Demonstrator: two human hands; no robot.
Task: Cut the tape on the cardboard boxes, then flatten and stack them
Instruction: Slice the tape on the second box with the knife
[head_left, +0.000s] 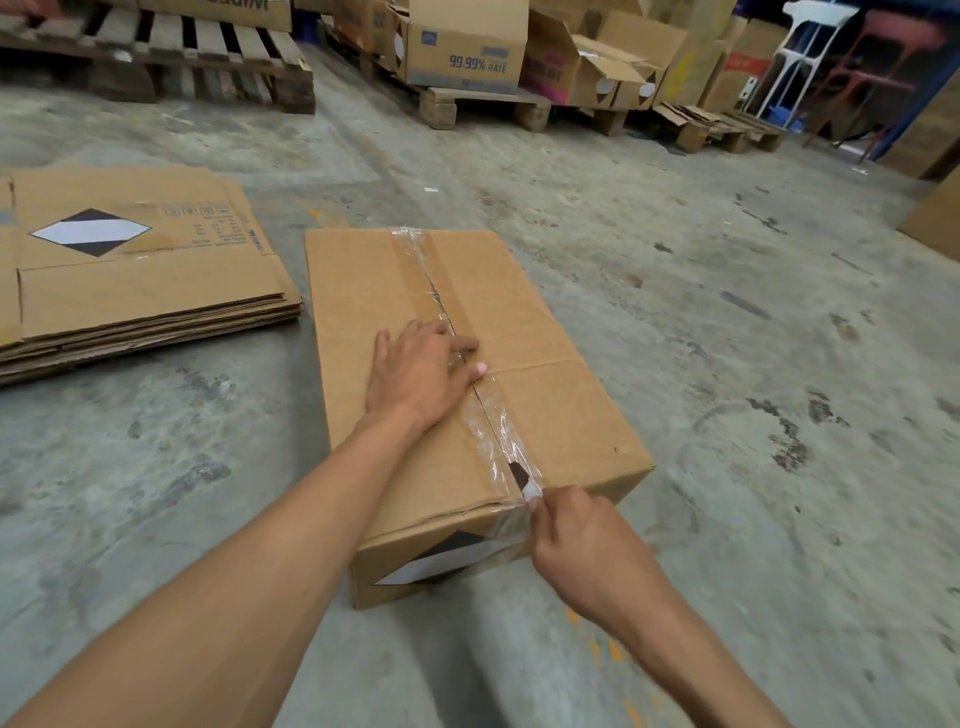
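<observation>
A brown cardboard box (550, 405) lies on the concrete floor in front of me, its top seam covered by clear tape (498, 431). The tape along the seam looks split along most of its length. My left hand (421, 371) presses flat on the box top beside the seam, fingers spread. My right hand (587, 540) grips a small cutter (525, 482) whose tip sits at the near end of the seam, at the box's front edge. A stack of flattened boxes (140, 275) lies on the floor to the left.
Wooden pallets (171, 57) stand at the back left. More pallets with opened boxes (462, 47) line the back. A cardboard piece (935, 218) sits at the right edge. Bare concrete floor (727, 338) surrounds the box.
</observation>
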